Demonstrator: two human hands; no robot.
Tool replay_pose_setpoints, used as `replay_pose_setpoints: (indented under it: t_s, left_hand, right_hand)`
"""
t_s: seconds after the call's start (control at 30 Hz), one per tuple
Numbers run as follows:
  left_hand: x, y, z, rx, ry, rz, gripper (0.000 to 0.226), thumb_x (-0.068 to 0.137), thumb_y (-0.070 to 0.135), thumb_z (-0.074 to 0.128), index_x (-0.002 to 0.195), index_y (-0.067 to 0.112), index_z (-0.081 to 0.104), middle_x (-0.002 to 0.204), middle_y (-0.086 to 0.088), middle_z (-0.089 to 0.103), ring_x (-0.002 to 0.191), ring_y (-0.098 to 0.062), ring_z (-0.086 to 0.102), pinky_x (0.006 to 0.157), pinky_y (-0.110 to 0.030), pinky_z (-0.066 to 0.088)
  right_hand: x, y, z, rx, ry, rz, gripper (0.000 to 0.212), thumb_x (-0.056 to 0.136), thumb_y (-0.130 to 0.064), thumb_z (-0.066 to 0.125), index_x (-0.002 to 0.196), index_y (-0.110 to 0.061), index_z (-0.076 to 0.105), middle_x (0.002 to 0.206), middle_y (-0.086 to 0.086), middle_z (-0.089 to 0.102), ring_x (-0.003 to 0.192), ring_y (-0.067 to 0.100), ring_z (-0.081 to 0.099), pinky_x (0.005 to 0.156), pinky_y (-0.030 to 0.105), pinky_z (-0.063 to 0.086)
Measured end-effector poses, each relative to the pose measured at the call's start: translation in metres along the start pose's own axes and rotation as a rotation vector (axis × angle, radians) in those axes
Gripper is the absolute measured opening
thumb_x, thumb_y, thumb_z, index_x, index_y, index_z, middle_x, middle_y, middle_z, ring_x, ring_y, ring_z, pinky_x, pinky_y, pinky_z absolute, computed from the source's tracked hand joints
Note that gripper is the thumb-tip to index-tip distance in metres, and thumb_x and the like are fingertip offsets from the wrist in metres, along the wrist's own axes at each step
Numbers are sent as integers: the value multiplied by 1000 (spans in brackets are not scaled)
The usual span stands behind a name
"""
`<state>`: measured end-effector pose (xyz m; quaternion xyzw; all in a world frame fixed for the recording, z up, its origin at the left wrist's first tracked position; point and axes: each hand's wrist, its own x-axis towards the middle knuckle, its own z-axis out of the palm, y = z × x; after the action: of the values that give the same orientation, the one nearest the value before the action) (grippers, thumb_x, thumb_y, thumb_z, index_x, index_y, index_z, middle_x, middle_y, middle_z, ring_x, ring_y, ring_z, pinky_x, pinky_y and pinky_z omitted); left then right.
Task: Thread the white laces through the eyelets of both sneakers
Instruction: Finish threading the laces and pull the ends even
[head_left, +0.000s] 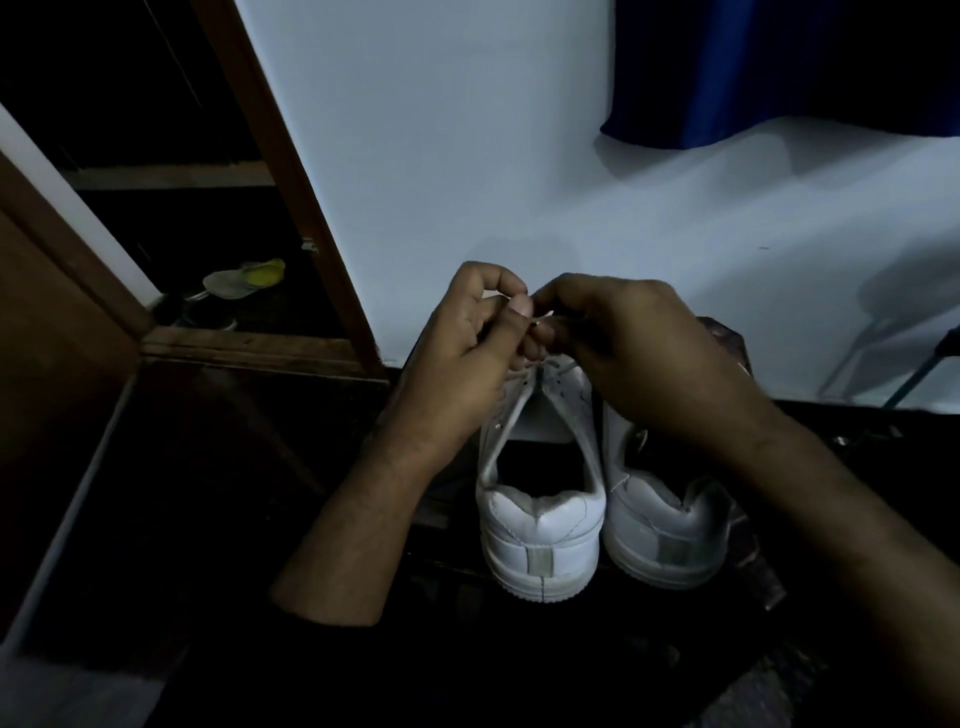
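We have two white leather low-top sneakers standing side by side, touching, heels toward us and toes pointing away toward the pale wall, on a dark surface we cannot make out well. Our hands meet over the front of the left sneaker (540, 499), above the lowest eyelets near its toe end. The left hand (467, 353) has thumb and fingers curled into a pinch, and the right hand (623, 353) is curled the same way just beside it, fingertips nearly touching; between them shows a thin pale strand that we take to be the white lace (540, 318), though it is too small and dim to be certain which hand grips it. The sneaker's long axis runs straight away from us, so its two rows of eyelets (558, 387) run back from our fingers toward our body. The right sneaker (665, 519) sits under the right forearm, apparently unlaced. A yellow and grey slipper (244, 278) lies beyond the brown wooden door frame (291, 182).
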<state>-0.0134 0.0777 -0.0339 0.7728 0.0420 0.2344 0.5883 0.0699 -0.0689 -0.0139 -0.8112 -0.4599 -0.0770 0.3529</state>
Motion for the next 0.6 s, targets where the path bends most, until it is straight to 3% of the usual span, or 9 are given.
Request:
replay_pose_setpoints:
  t_s: [0.07, 0.17, 0.27, 0.37, 0.47, 0.6]
  left_hand:
    - [-1, 2, -6, 16, -5, -16, 6, 105, 22, 56, 100, 21, 57, 78, -1, 64, 69, -5, 57, 63, -16, 44]
    - [-4, -5, -19, 214, -156, -11, 32, 83, 43, 81, 98, 21, 63, 86, -4, 62, 72, -8, 54, 65, -24, 48]
    - [-11, -8, -27, 373, -246, -108, 47, 68, 40, 94, 99, 23, 63, 82, 5, 58, 64, -6, 50, 59, -25, 46]
    - [-15, -9, -35, 350, -217, -183, 32, 76, 31, 91, 98, 25, 68, 77, 4, 67, 63, -14, 62, 50, -26, 48]
    - [-19, -9, -37, 347, -165, -193, 2, 90, 21, 78, 92, 21, 78, 80, -2, 76, 72, -24, 73, 46, -26, 47]
    - [-23, -11, -25, 296, -74, -245, 14, 94, 14, 68, 88, 13, 80, 82, -14, 76, 78, -33, 74, 63, -39, 55]
  right_hand:
    - [2, 5, -6, -71, 31, 4, 12, 94, -22, 66, 102, -27, 74, 89, -6, 73, 80, 12, 64, 73, 32, 51]
    - [1, 11, -13, -112, -6, 44, 11, 94, -28, 66, 100, -32, 74, 91, -7, 74, 82, 16, 65, 75, 37, 54]
    - [-3, 5, -7, -248, -143, 78, 17, 93, -28, 64, 105, -38, 72, 96, -12, 74, 89, 16, 66, 72, 31, 51]
    - [-3, 1, -1, -258, -155, 96, 27, 91, -14, 63, 108, -35, 68, 92, -15, 73, 92, 14, 66, 66, 27, 44]
    - [-1, 0, 2, -235, -113, 124, 9, 90, -21, 68, 94, -29, 70, 87, -8, 73, 86, 19, 65, 66, 29, 46]
    - [1, -4, 13, -228, -106, 158, 3, 88, -27, 71, 89, -29, 74, 86, -4, 67, 84, 21, 63, 71, 32, 51]
